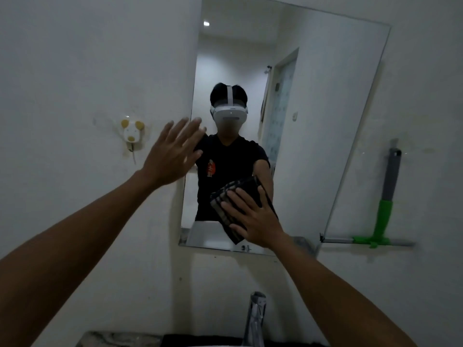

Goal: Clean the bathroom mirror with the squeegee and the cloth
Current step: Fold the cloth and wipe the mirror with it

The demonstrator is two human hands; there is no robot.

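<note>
Right hand (253, 216), fingers spread flat, presses a dark cloth (226, 209) to the mirror's (325, 96) lower edge — left hand (172, 154) splayed at its left edge, holding nothing.

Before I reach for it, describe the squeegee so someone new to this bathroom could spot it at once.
Start at the big mirror on the white wall. Just past its right edge the squeegee sits against the wall, grey handle pointing up, with its long blade level with the mirror's bottom corner. Its bright green neck sets it apart; nothing else near it is coloured.

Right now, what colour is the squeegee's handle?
Squeegee: grey above, bright green below, in the head view.
</note>
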